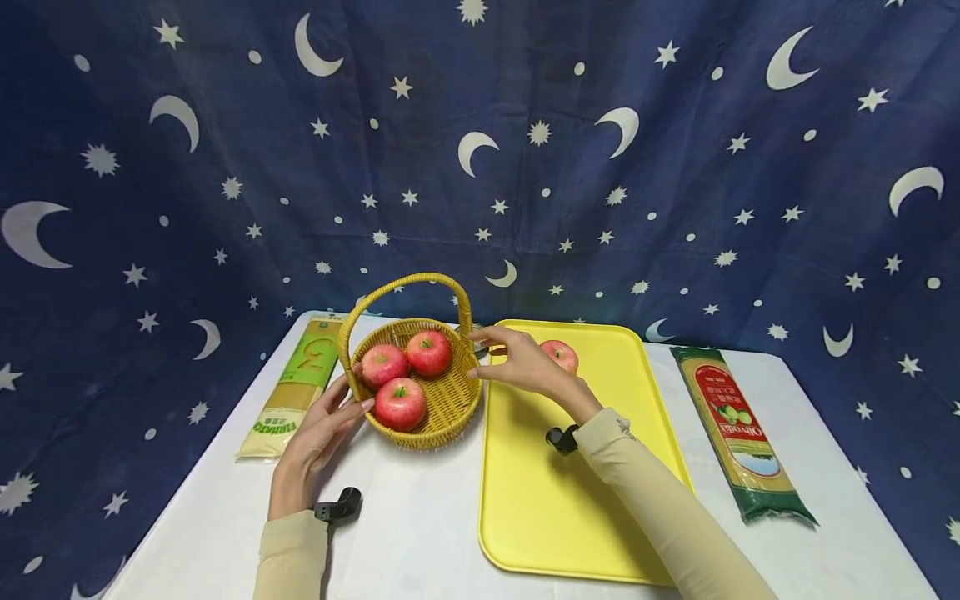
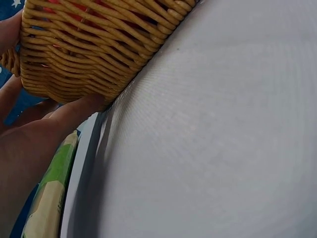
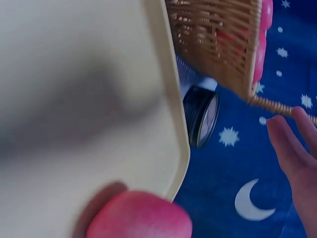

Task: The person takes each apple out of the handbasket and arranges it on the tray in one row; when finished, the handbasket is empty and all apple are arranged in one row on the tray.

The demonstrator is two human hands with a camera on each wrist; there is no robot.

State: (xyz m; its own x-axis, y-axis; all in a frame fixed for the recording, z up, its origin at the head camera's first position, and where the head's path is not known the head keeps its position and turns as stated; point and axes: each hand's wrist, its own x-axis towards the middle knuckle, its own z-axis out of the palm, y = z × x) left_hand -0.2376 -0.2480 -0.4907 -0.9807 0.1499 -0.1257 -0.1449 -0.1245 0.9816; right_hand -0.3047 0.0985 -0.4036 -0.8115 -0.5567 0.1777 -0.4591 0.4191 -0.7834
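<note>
A wicker basket [image 1: 442,417] with a tall arched handle stands left of centre on the white table and holds three red apples [image 1: 400,404]. My left hand [image 1: 318,433] grips its left side; in the left wrist view the thumb lies near the rim and the other fingers [image 2: 74,116] rest against the woven wall. My right hand [image 1: 525,362] is beside the basket's right rim, thumb and fingers spread apart, holding nothing. In the right wrist view its fingers [image 3: 285,144] are near the handle. Partly behind that hand, another apple [image 1: 560,356] sits on the yellow tray [image 1: 570,500].
A green-and-yellow pasta packet [image 1: 296,383] lies left of the basket. Another pasta packet [image 1: 738,433], with a red label, is right of the tray. A dark can [image 3: 200,116] stands behind, between basket and tray. A dark blue cloth [image 1: 525,167] with moons and stars hangs behind the table.
</note>
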